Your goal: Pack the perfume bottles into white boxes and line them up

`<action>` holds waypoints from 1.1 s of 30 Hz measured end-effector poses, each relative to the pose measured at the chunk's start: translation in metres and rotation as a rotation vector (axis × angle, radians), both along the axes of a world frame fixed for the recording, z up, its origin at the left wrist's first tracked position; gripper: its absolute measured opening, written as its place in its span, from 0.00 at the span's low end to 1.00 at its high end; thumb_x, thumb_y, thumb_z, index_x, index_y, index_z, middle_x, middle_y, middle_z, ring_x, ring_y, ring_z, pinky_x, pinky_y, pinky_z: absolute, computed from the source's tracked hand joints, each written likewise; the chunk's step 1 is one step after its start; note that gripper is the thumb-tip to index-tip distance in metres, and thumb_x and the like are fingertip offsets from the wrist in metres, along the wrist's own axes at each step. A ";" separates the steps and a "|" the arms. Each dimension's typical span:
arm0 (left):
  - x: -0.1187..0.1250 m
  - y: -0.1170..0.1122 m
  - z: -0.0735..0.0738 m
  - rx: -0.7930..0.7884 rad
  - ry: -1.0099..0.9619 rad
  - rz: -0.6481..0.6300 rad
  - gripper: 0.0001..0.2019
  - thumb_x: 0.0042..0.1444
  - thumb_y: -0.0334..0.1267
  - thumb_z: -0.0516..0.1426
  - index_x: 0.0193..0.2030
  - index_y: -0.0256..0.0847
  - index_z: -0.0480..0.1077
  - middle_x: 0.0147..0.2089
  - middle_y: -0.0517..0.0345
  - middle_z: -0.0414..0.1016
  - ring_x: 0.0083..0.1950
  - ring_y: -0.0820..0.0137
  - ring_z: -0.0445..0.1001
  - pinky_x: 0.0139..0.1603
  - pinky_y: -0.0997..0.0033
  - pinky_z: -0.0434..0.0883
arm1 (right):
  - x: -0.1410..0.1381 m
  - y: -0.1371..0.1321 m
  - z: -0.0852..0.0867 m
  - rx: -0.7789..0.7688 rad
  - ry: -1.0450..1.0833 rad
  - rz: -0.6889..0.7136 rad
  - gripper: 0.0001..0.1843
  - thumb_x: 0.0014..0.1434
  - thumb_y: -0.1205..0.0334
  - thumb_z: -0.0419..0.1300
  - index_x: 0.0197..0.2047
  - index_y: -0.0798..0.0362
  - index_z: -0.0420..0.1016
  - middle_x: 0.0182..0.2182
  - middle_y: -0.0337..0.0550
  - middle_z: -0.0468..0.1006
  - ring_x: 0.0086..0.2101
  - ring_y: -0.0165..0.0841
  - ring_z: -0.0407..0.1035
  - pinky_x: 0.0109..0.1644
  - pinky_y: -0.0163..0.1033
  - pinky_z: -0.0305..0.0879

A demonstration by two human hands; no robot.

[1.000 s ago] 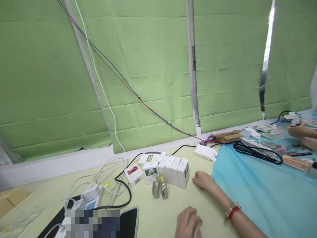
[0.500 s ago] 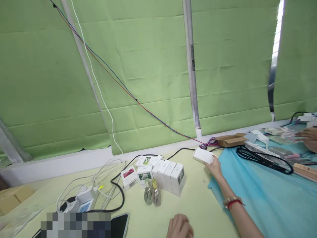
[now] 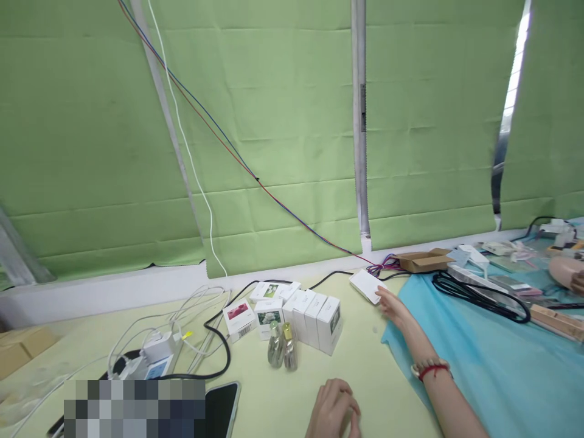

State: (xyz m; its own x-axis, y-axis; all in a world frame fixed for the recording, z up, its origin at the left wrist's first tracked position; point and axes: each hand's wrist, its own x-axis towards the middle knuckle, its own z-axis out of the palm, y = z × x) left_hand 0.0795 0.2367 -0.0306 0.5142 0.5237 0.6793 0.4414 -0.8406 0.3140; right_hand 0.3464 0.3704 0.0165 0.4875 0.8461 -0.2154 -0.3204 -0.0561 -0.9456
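Note:
My right hand (image 3: 393,306) reaches out to a flat white box (image 3: 366,286) lying on the pale yellow tabletop (image 3: 360,371). Its fingers are stretched out, with the fingertips at the box's near right corner and not wrapped round it. A beaded bracelet and a red cord circle that wrist. My left hand (image 3: 333,409) rests low in the middle of the view, fingers loosely curled and thumb apart, with nothing seen in it. Two small glass bottles (image 3: 282,350) with gold caps stand beyond it, in front of several white cartons (image 3: 314,319), some printed with flowers.
A power strip (image 3: 159,362) with tangled cables and a dark phone (image 3: 222,410) are at left. At right, blue cloth (image 3: 474,365) carries a coiled black cable (image 3: 479,295). An open cardboard box (image 3: 424,260) sits behind. Another person's hand (image 3: 577,281) shows at the far right.
The white box has turned a little and lies slightly further left. My right hand's fingers have loosened and drawn back to its corner. My left thumb has moved away from the fingers.

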 end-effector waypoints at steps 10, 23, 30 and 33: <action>0.011 -0.009 0.003 0.350 -0.054 -0.098 0.12 0.37 0.22 0.48 0.30 0.38 0.60 0.32 0.58 0.65 0.34 0.74 0.66 0.31 0.74 0.58 | -0.020 -0.010 0.005 -0.057 -0.037 0.118 0.10 0.49 0.59 0.60 0.36 0.53 0.69 0.32 0.43 0.72 0.31 0.29 0.68 0.22 0.28 0.58; 0.010 -0.014 0.006 0.333 0.022 -0.101 0.12 0.38 0.22 0.49 0.31 0.38 0.58 0.32 0.58 0.65 0.34 0.74 0.66 0.31 0.74 0.58 | -0.020 -0.008 0.002 -0.090 0.075 0.074 0.11 0.51 0.64 0.59 0.38 0.52 0.63 0.29 0.39 0.72 0.19 0.21 0.59 0.18 0.26 0.54; 0.009 -0.015 0.007 0.323 0.045 -0.119 0.12 0.38 0.22 0.48 0.31 0.38 0.58 0.33 0.58 0.65 0.34 0.73 0.66 0.32 0.74 0.58 | -0.020 -0.006 0.004 -0.084 0.034 0.022 0.10 0.54 0.60 0.60 0.39 0.54 0.67 0.39 0.42 0.74 0.25 0.22 0.68 0.20 0.23 0.57; 0.009 -0.015 0.009 0.317 0.039 -0.114 0.12 0.38 0.21 0.48 0.31 0.38 0.59 0.33 0.57 0.65 0.35 0.73 0.66 0.33 0.74 0.59 | -0.023 -0.005 0.003 -0.053 0.012 0.006 0.12 0.56 0.58 0.58 0.42 0.53 0.65 0.43 0.44 0.74 0.30 0.25 0.72 0.19 0.23 0.55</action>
State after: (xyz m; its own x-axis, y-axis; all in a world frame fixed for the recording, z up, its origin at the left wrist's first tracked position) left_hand 0.0888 0.2221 -0.0215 0.5859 0.2270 0.7779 0.3456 -0.9383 0.0135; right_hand 0.3233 0.3652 0.0194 0.4798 0.8362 -0.2658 -0.3315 -0.1077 -0.9373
